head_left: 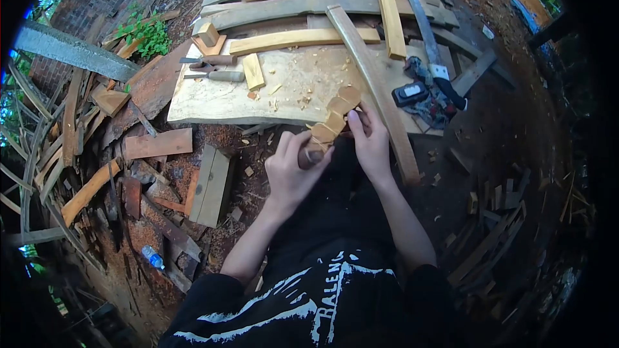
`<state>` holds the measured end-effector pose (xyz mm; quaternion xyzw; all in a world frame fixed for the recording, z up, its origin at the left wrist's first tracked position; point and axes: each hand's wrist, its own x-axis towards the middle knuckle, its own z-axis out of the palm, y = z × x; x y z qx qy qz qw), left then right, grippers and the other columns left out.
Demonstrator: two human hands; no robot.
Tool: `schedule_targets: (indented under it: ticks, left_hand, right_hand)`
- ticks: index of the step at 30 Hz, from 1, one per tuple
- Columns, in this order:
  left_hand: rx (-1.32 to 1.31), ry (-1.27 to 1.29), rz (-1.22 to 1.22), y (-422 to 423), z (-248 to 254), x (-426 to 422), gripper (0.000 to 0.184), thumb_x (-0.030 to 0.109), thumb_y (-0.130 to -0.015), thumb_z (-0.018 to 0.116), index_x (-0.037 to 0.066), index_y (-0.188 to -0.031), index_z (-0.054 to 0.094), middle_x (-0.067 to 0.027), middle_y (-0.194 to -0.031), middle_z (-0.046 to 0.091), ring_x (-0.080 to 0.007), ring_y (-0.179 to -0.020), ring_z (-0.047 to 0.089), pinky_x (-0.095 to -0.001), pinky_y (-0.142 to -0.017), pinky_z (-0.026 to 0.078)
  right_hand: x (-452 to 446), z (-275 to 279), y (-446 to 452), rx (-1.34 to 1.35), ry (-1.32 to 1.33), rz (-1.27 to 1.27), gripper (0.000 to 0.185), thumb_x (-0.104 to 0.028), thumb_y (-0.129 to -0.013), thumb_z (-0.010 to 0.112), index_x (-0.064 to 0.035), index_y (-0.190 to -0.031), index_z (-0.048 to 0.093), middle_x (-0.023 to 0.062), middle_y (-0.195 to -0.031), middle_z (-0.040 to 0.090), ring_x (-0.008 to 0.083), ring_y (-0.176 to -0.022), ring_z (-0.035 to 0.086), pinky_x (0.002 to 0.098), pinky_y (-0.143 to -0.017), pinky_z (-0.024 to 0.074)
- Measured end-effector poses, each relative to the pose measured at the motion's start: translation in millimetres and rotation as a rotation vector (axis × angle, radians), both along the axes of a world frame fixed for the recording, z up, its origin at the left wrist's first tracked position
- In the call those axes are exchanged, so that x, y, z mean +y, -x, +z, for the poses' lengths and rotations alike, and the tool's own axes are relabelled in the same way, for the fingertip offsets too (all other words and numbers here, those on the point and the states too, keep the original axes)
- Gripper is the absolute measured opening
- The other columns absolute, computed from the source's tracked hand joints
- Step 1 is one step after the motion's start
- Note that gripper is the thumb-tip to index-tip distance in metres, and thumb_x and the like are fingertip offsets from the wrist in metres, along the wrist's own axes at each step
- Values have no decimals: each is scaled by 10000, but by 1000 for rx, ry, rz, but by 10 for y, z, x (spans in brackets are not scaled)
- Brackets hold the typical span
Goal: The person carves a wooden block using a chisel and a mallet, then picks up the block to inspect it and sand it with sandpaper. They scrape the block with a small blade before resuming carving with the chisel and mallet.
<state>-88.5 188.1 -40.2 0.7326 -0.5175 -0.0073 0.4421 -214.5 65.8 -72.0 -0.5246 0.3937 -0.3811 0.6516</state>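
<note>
A carved piece of wood (336,120), pale brown with several notched, faceted segments, is held at a tilt over the near edge of the work board. My left hand (290,171) is closed around its lower end. A dark brown rounded end (311,157) shows between the thumb and fingers there; whether it belongs to the carving or to a tool handle I cannot tell. With thumb and fingers, my right hand (370,145) grips the upper right side of the carving. Two wood-handled chisels (225,75) lie on the board at the left, beside a small yellow wood block (253,71).
The pale work board (213,106) carries scattered shavings. A long wooden bar (374,90) slants across its right side, near a black device (409,93) on a cloth. Planks (296,5) are stacked behind. Scrap wood (158,144) and a plastic bottle (153,257) lie on the ground left.
</note>
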Motion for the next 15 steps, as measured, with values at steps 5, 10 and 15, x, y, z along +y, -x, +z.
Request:
schedule_targets:
  ticks: [5, 10, 15]
  left_hand:
    - [-87, 97, -37, 324, 7, 238, 496, 139, -710, 953, -1, -1096, 675, -110, -852, 637, -242, -691, 676, -343, -596, 549]
    - [-125, 192, -99, 422, -78, 308, 520, 147, -697, 961, 10, -1111, 676, -105, -851, 647, -244, -680, 679, -342, -585, 550]
    - [-148, 258, -140, 482, -18, 401, 531, 148, -688, 967, 15, -1110, 675, -107, -852, 655, -243, -679, 683, -343, -582, 554]
  right_hand:
    - [178, 165, 311, -199, -292, 5, 443, -103, -1032, 656, 124, -1388, 525, 202, -1256, 684, 209, -1144, 685, 334, -1001, 576]
    - [257, 135, 544, -203, -235, -17, 401, -59, -1001, 689, 120, -1335, 557, 176, -1188, 709, 190, -1092, 700, 306, -962, 585]
    - [319, 237, 663, -29, -99, -126, 223, -62, -990, 707, 104, -1130, 654, 128, -951, 755, 149, -831, 740, 266, -768, 606]
